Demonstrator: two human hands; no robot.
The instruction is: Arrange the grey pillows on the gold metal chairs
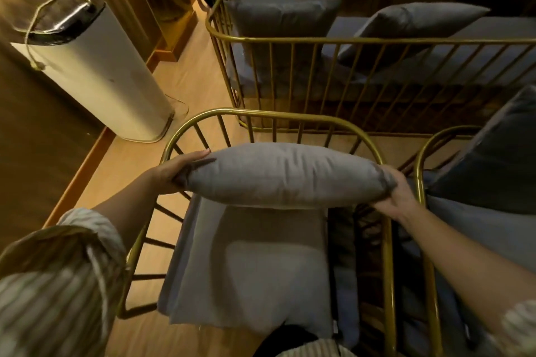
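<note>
A grey pillow [285, 175] hangs edge-up over the near gold metal chair [290, 117], just in front of its curved backrest and above the grey seat cushion [252, 266]. My left hand [177, 171] grips the pillow's left end and my right hand [398, 193] grips its right end. Beyond, a gold metal sofa [377, 40] holds two more grey pillows, one upright at its left end [278, 16] and one tilted further right [412, 27]. A darker pillow [499, 153] leans on the neighbouring gold chair [420, 165] at the right.
A tall white bin-like appliance with a dark top [95, 72] stands on the wooden floor [179, 66] at the left. A wood-panelled wall [29, 110] runs along the left side. The chairs stand close together, with narrow gaps between their frames.
</note>
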